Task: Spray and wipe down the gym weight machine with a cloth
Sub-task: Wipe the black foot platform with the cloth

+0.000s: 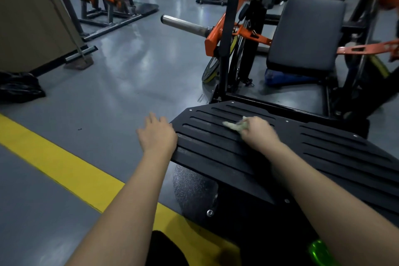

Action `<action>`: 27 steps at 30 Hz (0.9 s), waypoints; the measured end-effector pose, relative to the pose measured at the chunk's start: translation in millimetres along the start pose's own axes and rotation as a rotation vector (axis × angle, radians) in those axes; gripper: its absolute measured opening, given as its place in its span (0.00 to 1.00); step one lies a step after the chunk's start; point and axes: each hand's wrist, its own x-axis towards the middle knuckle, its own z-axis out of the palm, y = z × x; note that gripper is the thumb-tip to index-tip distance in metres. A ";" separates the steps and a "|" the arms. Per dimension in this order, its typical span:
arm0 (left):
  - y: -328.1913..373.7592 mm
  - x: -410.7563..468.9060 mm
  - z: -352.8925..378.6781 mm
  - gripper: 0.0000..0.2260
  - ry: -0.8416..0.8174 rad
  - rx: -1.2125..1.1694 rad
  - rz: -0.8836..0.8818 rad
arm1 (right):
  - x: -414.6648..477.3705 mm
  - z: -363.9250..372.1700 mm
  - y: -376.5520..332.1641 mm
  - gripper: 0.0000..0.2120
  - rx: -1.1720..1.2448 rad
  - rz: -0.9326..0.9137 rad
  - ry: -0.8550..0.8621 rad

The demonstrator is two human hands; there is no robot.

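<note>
Pale yellow-green crumpled cloth (234,125), gripped in right hand (260,130), on black slotted metal footplate (216,147) near its far left corner, slots running crosswise; left hand (156,136), fingers spread and empty, at left edge; right half probably next.

Both forearms (129,201) are bare; black clothing (166,248) shows below.

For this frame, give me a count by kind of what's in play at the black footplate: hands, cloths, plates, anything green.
hands: 2 (left hand, right hand)
cloth: 1
black slotted footplate: 1
green translucent object, cut off at the frame's bottom edge: 1
Total: 5
</note>
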 end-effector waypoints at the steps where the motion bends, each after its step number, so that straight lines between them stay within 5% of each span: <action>1: 1.4 0.7 0.8 0.19 -0.013 -0.023 0.043 | 0.1 -6.8 15.5 0.17 0.006 0.068 0.029; 6: -2.5 10.7 8.3 0.19 -0.088 -0.061 0.093 | 28.7 10.5 21.4 0.15 0.002 0.206 0.141; 17: -5.8 20.1 12.1 0.18 -0.010 -0.052 0.135 | 119.8 90.5 -143.7 0.16 0.068 -0.200 -0.033; 27: -5.0 18.5 10.1 0.18 -0.010 -0.066 0.107 | 171.9 35.2 17.6 0.14 -0.080 0.154 0.184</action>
